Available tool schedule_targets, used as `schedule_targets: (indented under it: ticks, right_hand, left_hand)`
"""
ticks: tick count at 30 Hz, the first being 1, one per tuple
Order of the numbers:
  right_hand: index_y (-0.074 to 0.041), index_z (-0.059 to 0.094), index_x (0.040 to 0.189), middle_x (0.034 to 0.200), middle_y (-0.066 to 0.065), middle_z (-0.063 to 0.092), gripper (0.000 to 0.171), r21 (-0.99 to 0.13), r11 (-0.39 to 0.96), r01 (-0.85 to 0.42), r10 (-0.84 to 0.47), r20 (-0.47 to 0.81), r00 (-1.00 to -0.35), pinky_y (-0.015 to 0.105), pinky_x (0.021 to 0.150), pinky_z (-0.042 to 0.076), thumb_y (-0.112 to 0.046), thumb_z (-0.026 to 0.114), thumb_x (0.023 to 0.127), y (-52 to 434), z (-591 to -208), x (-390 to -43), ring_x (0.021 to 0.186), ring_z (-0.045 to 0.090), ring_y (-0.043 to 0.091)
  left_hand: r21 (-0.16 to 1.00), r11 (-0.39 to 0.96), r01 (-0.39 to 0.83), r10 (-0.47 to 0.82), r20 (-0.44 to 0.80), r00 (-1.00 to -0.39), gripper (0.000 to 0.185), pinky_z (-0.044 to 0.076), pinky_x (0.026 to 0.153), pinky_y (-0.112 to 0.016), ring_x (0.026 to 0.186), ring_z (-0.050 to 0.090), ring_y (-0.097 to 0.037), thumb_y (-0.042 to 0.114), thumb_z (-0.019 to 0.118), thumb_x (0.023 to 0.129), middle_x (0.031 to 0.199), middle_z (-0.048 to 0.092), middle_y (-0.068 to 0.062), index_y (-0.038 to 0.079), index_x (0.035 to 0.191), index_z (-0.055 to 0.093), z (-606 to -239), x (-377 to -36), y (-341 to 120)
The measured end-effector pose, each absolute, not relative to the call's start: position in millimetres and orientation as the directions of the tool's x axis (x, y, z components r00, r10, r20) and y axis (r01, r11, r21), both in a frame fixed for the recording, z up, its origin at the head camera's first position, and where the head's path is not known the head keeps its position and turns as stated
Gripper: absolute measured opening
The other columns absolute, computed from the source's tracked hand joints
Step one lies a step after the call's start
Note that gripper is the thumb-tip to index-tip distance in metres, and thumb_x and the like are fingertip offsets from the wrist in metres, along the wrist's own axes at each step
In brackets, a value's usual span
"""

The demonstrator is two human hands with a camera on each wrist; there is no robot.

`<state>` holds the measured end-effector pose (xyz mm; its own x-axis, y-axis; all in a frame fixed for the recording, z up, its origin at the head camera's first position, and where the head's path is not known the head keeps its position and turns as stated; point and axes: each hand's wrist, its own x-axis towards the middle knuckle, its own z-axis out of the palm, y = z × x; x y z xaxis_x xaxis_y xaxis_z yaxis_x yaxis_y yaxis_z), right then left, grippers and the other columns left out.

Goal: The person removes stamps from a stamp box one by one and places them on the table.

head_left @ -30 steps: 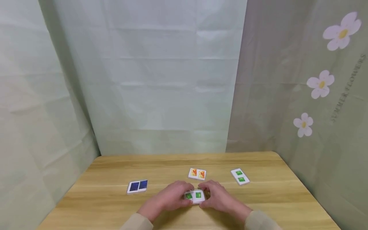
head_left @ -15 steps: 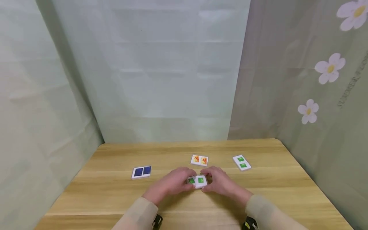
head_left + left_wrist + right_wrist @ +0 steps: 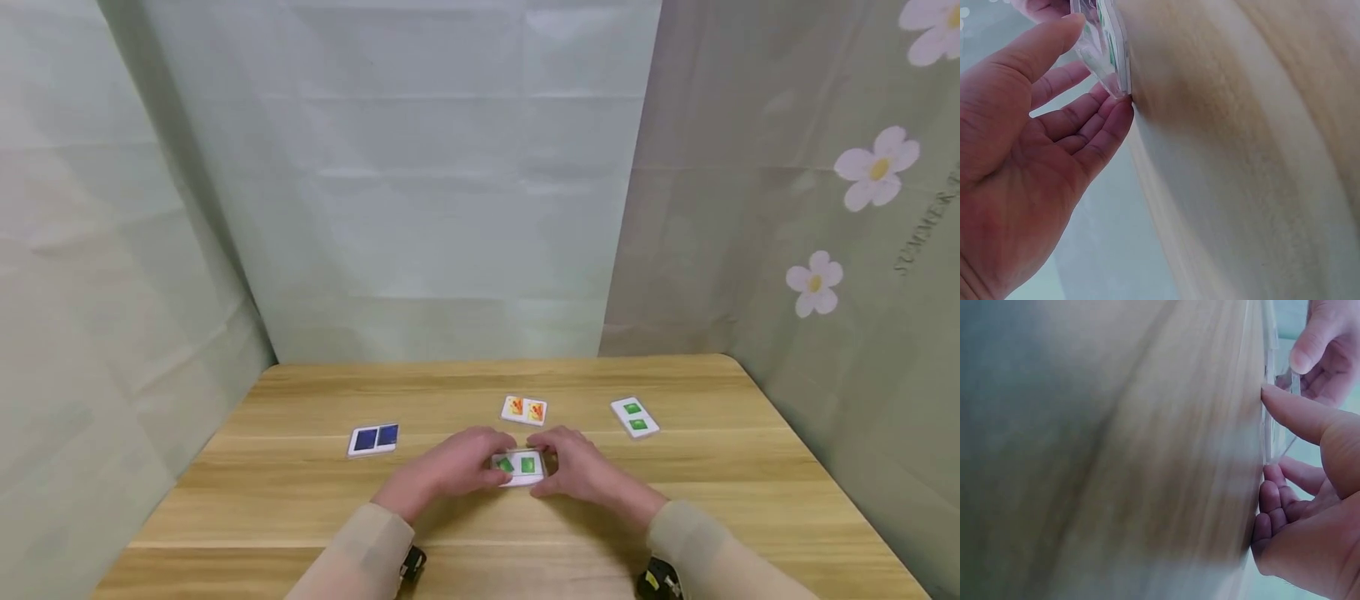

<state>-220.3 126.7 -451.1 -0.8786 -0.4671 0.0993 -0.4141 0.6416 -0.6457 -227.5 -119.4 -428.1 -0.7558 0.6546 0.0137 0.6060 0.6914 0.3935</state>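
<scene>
A pale green curtain (image 3: pixel 420 192) hung behind and to the left, and a greyer one with white flowers (image 3: pixel 873 167) closed off the right side. Below them stood a wooden table (image 3: pixel 300 517), its grain running left to right.

Two sleeved forearms came in from the near edge. The left hand (image 3: pixel 450 468) and the right hand (image 3: pixel 581 471) met near the middle of the table, each gripping one end of a green card (image 3: pixel 519 465), a white piece with two green squares on its face. The left wrist view showed the left thumb on top of the card and the fingers (image 3: pixel 1100 128) curled under its edge, with the card's lower corner touching the wood. The right wrist view showed the right thumb (image 3: pixel 1300 412) pressed along the card's edge, the other fingers curled below it, and the left hand's fingertips beyond. So both hands were pinching the card, which was tilted on its edge at the tabletop between them.

Three smaller cards lay flat and apart from the hands: a blue card (image 3: pixel 372 439) well to the left, an orange card (image 3: pixel 524 410) just behind the hands, and a second green card (image 3: pixel 634 417) to the right.
</scene>
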Motion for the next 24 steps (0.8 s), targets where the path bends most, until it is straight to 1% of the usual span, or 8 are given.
schedule_targets:
  ticks: [4, 9, 11, 15, 20, 24]
  right_hand:
    - [0.001, 0.068, 0.142, 0.128, 0.009, 0.069, 0.076, -0.651, 0.635, -0.416, -0.473, 0.098, -0.876, 0.056, 0.107, 0.05, -0.02, 0.103, 0.078, 127.9, -449.4, -218.4, 0.12, 0.061, 0.03]
    - [0.003, 0.067, 0.143, 0.128, 0.011, 0.068, 0.077, -0.66, 0.614, -0.432, -0.493, 0.107, -0.864, 0.056, 0.107, 0.05, -0.022, 0.102, 0.079, 130.1, -447.4, -218.4, 0.12, 0.061, 0.031]
    - [0.001, 0.068, 0.141, 0.127, 0.01, 0.068, 0.073, -0.659, 0.614, -0.435, -0.494, 0.109, -0.862, 0.056, 0.106, 0.05, -0.022, 0.101, 0.08, 131.4, -447.1, -218.6, 0.119, 0.061, 0.031]
    - [-0.005, 0.072, 0.136, 0.125, 0.008, 0.067, 0.062, -0.657, 0.614, -0.438, -0.503, 0.101, -0.858, 0.055, 0.104, 0.05, -0.023, 0.099, 0.084, 133.3, -446.7, -219.4, 0.117, 0.059, 0.029]
    - [-0.011, 0.075, 0.129, 0.121, 0.004, 0.065, 0.051, -0.65, 0.627, -0.429, -0.506, 0.079, -0.859, 0.054, 0.101, 0.049, -0.025, 0.098, 0.086, 133.2, -447.1, -219.6, 0.114, 0.057, 0.026]
    - [-0.013, 0.075, 0.125, 0.12, 0.003, 0.065, 0.047, -0.639, 0.641, -0.425, -0.499, 0.074, -0.864, 0.054, 0.102, 0.048, -0.025, 0.098, 0.086, 131.7, -448.6, -219.6, 0.113, 0.056, 0.026]
  left_hand:
    - [0.39, 0.683, 0.618, 0.66, 0.032, -0.75, 0.048, 0.056, 0.106, -0.043, 0.114, 0.067, -0.02, 0.021, 0.083, 0.1, 0.131, 0.074, -0.01, 0.003, 0.143, 0.069, -426.3, -226.7, -124.0]
    - [0.378, 0.691, 0.616, 0.648, 0.052, -0.76, 0.052, 0.053, 0.112, -0.05, 0.129, 0.066, -0.029, 0.019, 0.082, 0.101, 0.141, 0.071, -0.013, 0.003, 0.148, 0.066, -421.1, -225.5, -133.7]
    - [0.382, 0.701, 0.602, 0.634, 0.051, -0.771, 0.052, 0.051, 0.115, -0.053, 0.134, 0.064, -0.032, 0.018, 0.081, 0.102, 0.145, 0.069, -0.013, 0.004, 0.15, 0.065, -418.3, -226.0, -137.5]
    - [0.391, 0.73, 0.561, 0.594, 0.043, -0.803, 0.053, 0.049, 0.118, -0.055, 0.139, 0.06, -0.034, 0.019, 0.08, 0.103, 0.149, 0.066, -0.013, 0.005, 0.152, 0.064, -414.8, -227.8, -145.0]
    - [0.391, 0.752, 0.531, 0.559, 0.05, -0.828, 0.054, 0.048, 0.118, -0.056, 0.139, 0.06, -0.038, 0.018, 0.082, 0.102, 0.149, 0.064, -0.017, 0.004, 0.151, 0.064, -415.8, -231.3, -153.7]
    - [0.39, 0.771, 0.504, 0.525, 0.06, -0.849, 0.054, 0.049, 0.117, -0.057, 0.139, 0.059, -0.039, 0.017, 0.082, 0.101, 0.149, 0.063, -0.018, 0.004, 0.151, 0.064, -416.7, -234.6, -159.3]
